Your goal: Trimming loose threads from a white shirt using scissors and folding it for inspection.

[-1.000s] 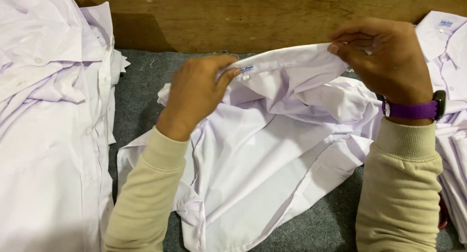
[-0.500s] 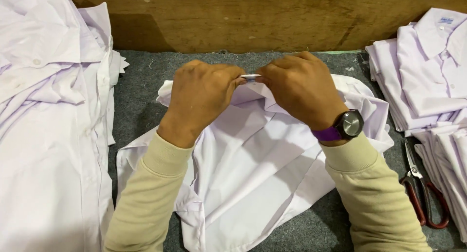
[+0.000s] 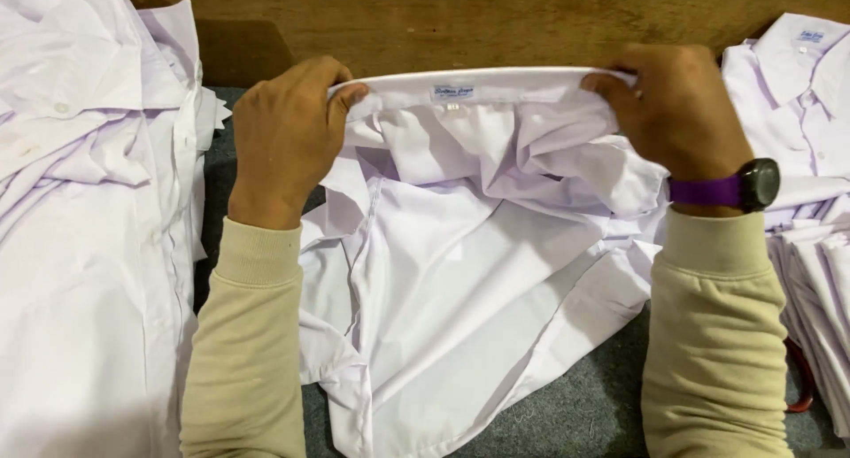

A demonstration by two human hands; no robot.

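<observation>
Head view: left hand (image 3: pixel 283 139) and right hand (image 3: pixel 677 113) each pinch shut on 1 end of the taut shirt collar (image 3: pixel 478 84); a loosened pinch could likely drop it onto the bench (image 3: pixel 567 414).

Left: loose shirt heap (image 3: pixel 88 246) — blocked.
Right: folded shirt stack (image 3: pixel 801 113) — blocked.
Front: grey felt (image 3: pixel 575 414) — open.

The red-handled scissors (image 3: pixel 801 378) at the table's right edge lay mostly hidden behind the right sleeve (image 3: pixel 717 334); the loose shirt pile (image 3: pixel 80 246) ran off the left edge.
</observation>
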